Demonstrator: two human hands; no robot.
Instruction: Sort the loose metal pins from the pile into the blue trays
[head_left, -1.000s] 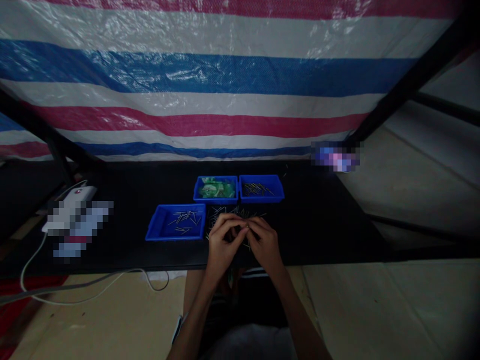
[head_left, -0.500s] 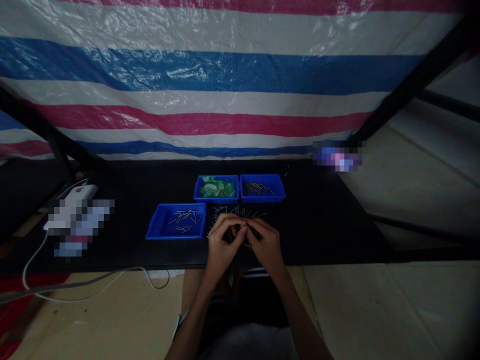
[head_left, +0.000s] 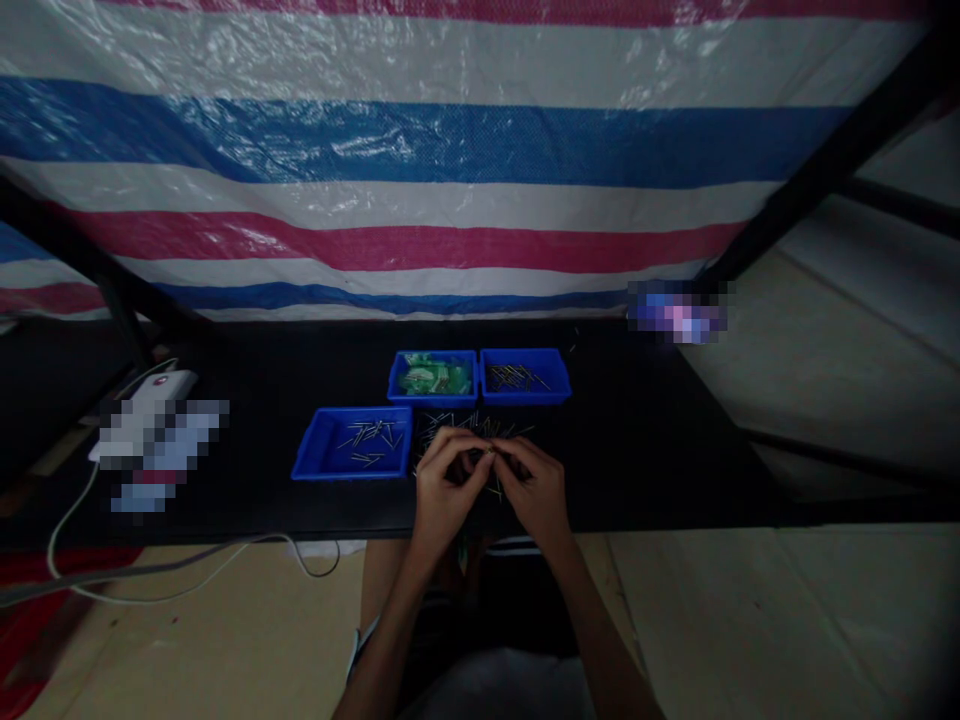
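My left hand and my right hand meet fingertip to fingertip over a scatter of thin metal pins on the black table. Both pinch one small pin-like part between them; it is too small and dark to make out further. Left of my hands sits a blue tray with several pins. Behind my hands stand a blue tray with green pieces and a blue tray of pins.
A striped plastic tarp hangs behind the table. A white device with a cable lies at the far left. Black frame bars slant along both sides. Pale flooring lies below the table's front edge.
My hands have stayed together over the pins, with only small finger shifts. The view has moved very slightly.
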